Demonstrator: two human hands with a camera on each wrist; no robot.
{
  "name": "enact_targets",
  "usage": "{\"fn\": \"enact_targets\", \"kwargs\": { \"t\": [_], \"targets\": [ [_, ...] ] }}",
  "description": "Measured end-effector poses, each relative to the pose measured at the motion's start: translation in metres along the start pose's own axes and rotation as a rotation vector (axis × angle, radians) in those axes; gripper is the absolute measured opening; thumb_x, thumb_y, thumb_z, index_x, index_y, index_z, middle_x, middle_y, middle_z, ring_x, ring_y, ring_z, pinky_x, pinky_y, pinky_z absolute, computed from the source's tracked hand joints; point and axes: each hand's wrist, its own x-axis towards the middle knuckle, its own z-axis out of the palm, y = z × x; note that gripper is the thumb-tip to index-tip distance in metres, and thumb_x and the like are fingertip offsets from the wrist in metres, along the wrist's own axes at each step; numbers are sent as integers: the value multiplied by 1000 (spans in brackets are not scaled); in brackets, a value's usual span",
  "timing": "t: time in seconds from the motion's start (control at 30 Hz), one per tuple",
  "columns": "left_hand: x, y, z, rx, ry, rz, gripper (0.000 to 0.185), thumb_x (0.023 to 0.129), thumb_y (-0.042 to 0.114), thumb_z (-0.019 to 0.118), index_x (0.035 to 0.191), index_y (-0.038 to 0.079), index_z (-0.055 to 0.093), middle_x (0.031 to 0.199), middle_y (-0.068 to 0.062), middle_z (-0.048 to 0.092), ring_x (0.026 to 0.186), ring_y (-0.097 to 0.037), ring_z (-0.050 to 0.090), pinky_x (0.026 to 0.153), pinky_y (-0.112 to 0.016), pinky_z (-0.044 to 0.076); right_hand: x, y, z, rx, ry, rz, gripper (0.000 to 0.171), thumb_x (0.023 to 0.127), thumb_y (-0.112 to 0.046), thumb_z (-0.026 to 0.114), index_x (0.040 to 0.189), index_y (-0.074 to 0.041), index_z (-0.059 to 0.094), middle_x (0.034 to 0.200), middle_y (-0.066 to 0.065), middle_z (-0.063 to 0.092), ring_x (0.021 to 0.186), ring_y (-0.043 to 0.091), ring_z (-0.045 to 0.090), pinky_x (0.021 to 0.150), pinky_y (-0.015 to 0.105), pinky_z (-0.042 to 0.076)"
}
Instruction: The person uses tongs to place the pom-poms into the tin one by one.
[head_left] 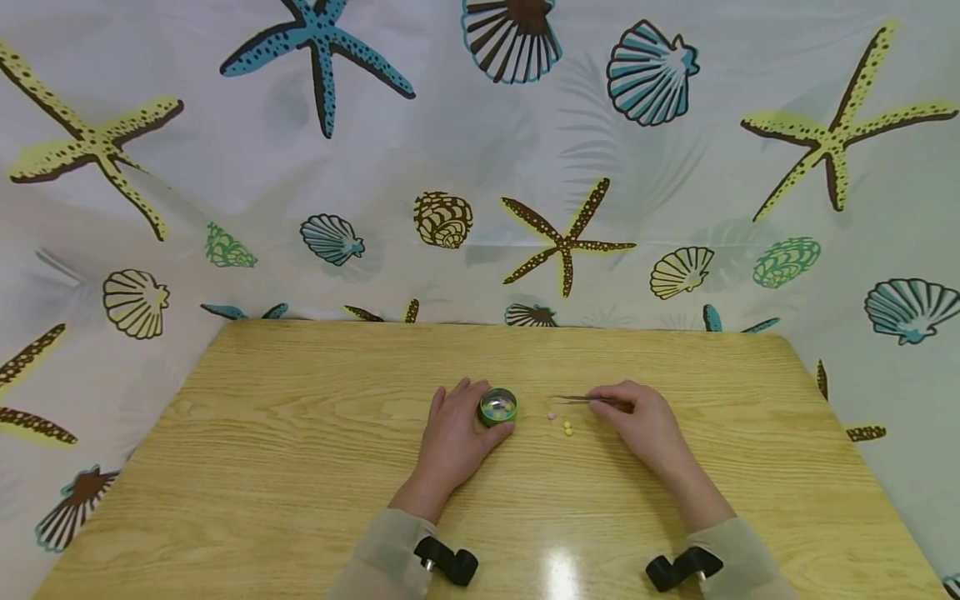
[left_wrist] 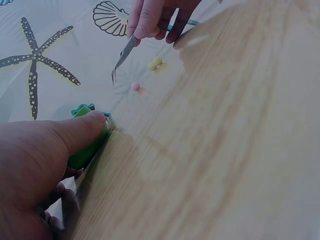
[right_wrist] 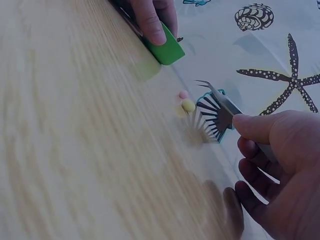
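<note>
My left hand [head_left: 457,433] holds a small round green tin [head_left: 498,407] from its left side, fingers behind and thumb in front. Small pale and coloured pieces lie inside the tin. In my right hand [head_left: 637,421] a pair of metal tweezers [head_left: 573,399] is pinched between thumb and fingers, its bent tips pointing left toward the tin. The tips are slightly apart, with nothing between them in the right wrist view. Below the tips a pink bead [left_wrist: 135,86] sits on the table, and two yellow beads [head_left: 567,428] touch each other just right of it.
The wooden table [head_left: 300,467] spreads around both hands. A white cloth [head_left: 480,150] printed with starfish and shells hangs behind it and at both sides. Each sleeve carries a black wrist mount, one on the left [head_left: 446,560] and one on the right [head_left: 684,567].
</note>
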Motion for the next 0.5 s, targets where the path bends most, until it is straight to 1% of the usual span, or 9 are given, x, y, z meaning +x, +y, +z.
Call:
{"fn": "enact_targets", "kwargs": {
  "t": [0.1, 0.17, 0.5],
  "targets": [
    [0, 0, 0, -3, -2, 0, 69, 97, 35, 89, 151, 2, 63, 155, -17, 63, 157, -39, 44, 135, -61, 14, -1, 5, 0, 19, -6, 10, 17, 106, -21, 79, 121, -16, 87, 110, 1, 78, 100, 22, 67, 86, 37, 55],
    [-1, 1, 0, -1, -6, -1, 69, 97, 36, 89, 152, 3, 62, 155, -17, 63, 157, -39, 44, 135, -61, 14, -1, 8, -1, 32, -9, 14, 16, 105, -21, 80, 119, -18, 87, 108, 0, 78, 98, 21, 66, 86, 36, 55],
    [0, 3, -2, 3, -21, -17, 70, 97, 36, 88, 153, 2, 61, 157, -17, 62, 158, -39, 42, 135, -59, 12, -3, 16, -3, 22, -39, -22, 15, 105, -21, 80, 118, -19, 87, 108, -2, 77, 107, 23, 64, 94, 44, 52]
  ]
}}
